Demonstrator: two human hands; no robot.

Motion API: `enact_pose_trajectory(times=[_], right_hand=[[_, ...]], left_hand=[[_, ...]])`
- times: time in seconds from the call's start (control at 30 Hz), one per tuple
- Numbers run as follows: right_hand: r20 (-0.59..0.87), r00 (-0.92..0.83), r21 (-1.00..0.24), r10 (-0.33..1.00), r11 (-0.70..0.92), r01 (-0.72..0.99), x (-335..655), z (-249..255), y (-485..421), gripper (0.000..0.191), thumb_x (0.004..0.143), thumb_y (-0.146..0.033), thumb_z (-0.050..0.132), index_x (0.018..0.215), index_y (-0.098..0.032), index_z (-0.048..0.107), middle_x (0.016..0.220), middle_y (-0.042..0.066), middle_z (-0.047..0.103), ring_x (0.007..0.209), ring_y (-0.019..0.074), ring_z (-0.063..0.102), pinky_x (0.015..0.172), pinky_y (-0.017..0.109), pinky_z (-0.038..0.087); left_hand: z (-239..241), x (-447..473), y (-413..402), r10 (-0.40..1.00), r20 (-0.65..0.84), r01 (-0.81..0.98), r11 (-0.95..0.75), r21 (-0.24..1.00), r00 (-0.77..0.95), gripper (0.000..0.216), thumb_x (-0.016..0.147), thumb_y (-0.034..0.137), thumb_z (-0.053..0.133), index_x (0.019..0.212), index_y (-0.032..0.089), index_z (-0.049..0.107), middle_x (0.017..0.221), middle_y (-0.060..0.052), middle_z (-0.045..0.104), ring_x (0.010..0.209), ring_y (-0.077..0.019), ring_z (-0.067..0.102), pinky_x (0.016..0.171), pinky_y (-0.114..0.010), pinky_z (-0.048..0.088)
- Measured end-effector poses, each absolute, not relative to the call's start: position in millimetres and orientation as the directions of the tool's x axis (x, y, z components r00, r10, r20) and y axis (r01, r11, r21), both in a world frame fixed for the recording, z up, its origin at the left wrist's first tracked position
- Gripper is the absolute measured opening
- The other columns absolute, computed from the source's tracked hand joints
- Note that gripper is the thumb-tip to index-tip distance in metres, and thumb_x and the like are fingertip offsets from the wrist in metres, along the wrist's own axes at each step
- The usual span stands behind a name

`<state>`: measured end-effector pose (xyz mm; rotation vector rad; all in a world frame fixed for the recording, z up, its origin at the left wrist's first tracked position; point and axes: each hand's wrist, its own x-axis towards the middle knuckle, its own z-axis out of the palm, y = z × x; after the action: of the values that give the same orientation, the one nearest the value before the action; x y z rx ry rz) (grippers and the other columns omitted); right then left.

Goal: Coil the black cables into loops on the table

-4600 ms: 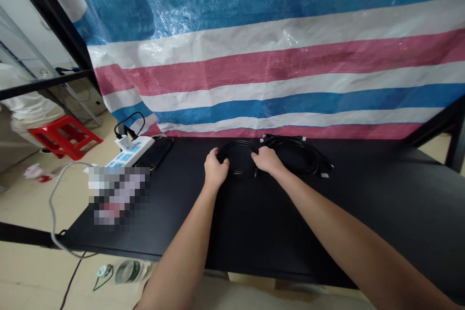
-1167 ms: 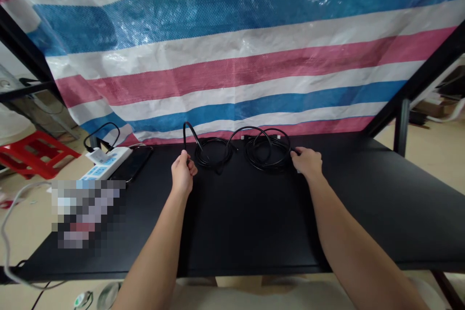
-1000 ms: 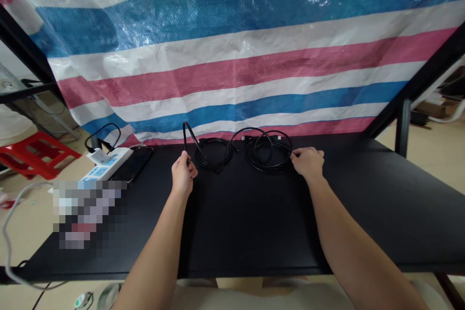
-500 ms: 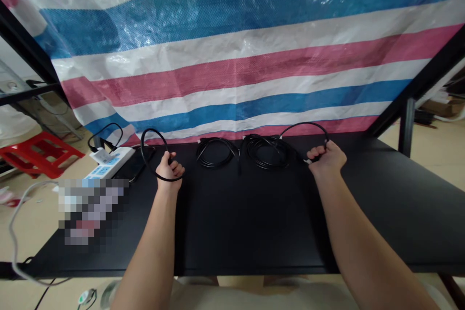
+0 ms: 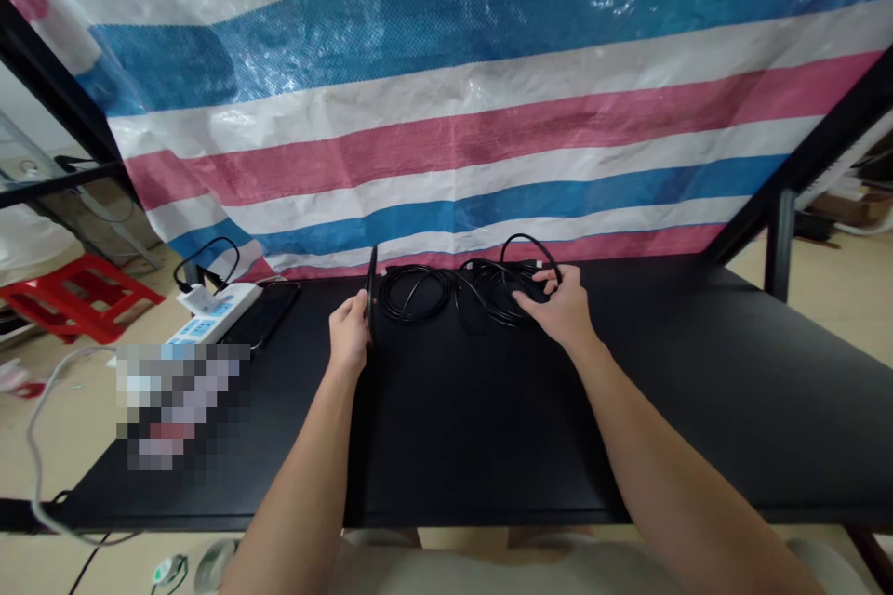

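Left hand (image 5: 349,330) pinches a slim black cable loop (image 5: 372,293), edge-on, long axis upright; right hand (image 5: 566,309) curls loosely round a glossy black cable arch (image 5: 517,236) bending leftward.

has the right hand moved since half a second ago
Yes. The right hand has moved left, farther from the upright black post on the right, and closer to the right-hand cable coil.
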<state>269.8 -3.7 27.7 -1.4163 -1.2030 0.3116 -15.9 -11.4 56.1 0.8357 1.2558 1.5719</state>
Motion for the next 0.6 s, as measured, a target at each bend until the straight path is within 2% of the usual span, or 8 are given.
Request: enact_pose_trajectory(times=[0.07,0.13,0.23,0.33,0.4,0.43,0.53,0.6], right_hand=[[0.382,0.473,-0.894,0.794,0.188,0.407,267.3,32.1,-4.2,0.04,0.054,-0.05,0.073,0.071,-0.024,0.048,0.057,-0.005,0.053,0.052,0.014,0.051,0.056,0.031,0.045],[0.3,0.509,-0.946,0.807,0.182,0.27,265.3,38.0,-4.0,0.038,0.058,-0.054,0.069,0.068,-0.023,0.05,0.05,-0.004,0.052,0.045,0.013,0.048,0.048,0.028,0.041],[0.214,0.54,-0.973,0.814,0.229,0.04,261.7,44.2,-2.7,0.043,0.06,-0.064,0.064,0.062,-0.023,0.05,0.04,-0.007,0.04,0.035,0.0102,0.036,0.037,0.025,0.03],[0.232,0.543,-0.948,0.807,0.312,-0.06,258.9,44.7,-1.8,0.052,0.067,-0.073,0.052,0.052,-0.025,0.038,0.036,-0.009,0.028,0.033,0.0088,0.029,0.035,0.024,0.026],[0.296,0.506,-0.941,0.81,0.338,0.009,258.5,43.1,-2.9,0.054,0.07,-0.074,0.048,0.051,-0.026,0.033,0.039,-0.008,0.029,0.036,0.0089,0.031,0.038,0.024,0.029],[0.334,0.473,-0.938,0.815,0.337,0.083,258.3,42.0,-4.1,0.053,0.069,-0.073,0.051,0.052,-0.025,0.034,0.041,-0.007,0.033,0.039,0.0093,0.034,0.04,0.024,0.032],[0.431,0.349,-0.885,0.832,0.313,0.346,255.3,39.6,-9.3,0.05,0.046,-0.06,0.076,0.063,-0.024,0.045,0.058,-0.005,0.048,0.055,0.0126,0.046,0.056,0.028,0.043],[0.466,0.324,-0.833,0.823,0.285,0.474,250.4,39.3,-12.7,0.055,0.034,-0.047,0.083,0.069,-0.025,0.047,0.069,-0.003,0.053,0.065,0.0161,0.051,0.065,0.033,0.047]], left_hand=[[55.8,-16.5,-12.7,0.955,-0.03,-0.208,-0.033,0.977,-0.294,0.027,0.07,0.036,0.067,0.055,0.016,0.055,0.034,0.008,0.035,0.028,-0.004,0.027,0.032,-0.017,0.017],[55.7,-16.7,-13.8,0.972,-0.03,-0.177,-0.012,0.984,-0.234,0.026,0.068,0.035,0.069,0.055,0.015,0.058,0.037,0.003,0.045,0.03,-0.0068,0.036,0.034,-0.019,0.023],[54.6,-14.4,-15.2,0.993,-0.005,-0.147,-0.013,0.989,-0.122,0.024,0.066,0.031,0.071,0.053,0.013,0.062,0.047,-0.004,0.058,0.039,-0.0109,0.05,0.04,-0.021,0.033],[52.4,-9.9,-16.0,0.996,0.056,-0.15,-0.065,0.987,-0.066,0.026,0.069,0.027,0.071,0.049,0.013,0.061,0.047,-0.006,0.059,0.045,-0.0111,0.052,0.048,-0.022,0.038],[51.1,-6.9,-16.0,0.996,0.064,-0.175,-0.074,0.982,-0.066,0.028,0.071,0.026,0.07,0.047,0.014,0.059,0.045,-0.004,0.056,0.045,-0.0105,0.051,0.05,-0.022,0.039],[50.8,-5.7,-15.9,0.996,0.058,-0.191,-0.071,0.979,-0.073,0.029,0.072,0.025,0.07,0.047,0.015,0.058,0.044,-0.002,0.054,0.044,-0.0104,0.049,0.05,-0.022,0.039],[51.1,-3.8,-16.1,0.994,0.043,-0.257,-0.068,0.964,-0.101,0.029,0.073,0.027,0.069,0.05,0.016,0.056,0.042,0.001,0.048,0.042,-0.0099,0.046,0.048,-0.022,0.038],[52.3,-3.6,-16.8,0.993,0.05,-0.318,-0.081,0.945,-0.104,0.028,0.072,0.029,0.07,0.052,0.017,0.056,0.042,0.003,0.045,0.041,-0.0096,0.044,0.046,-0.022,0.037]])
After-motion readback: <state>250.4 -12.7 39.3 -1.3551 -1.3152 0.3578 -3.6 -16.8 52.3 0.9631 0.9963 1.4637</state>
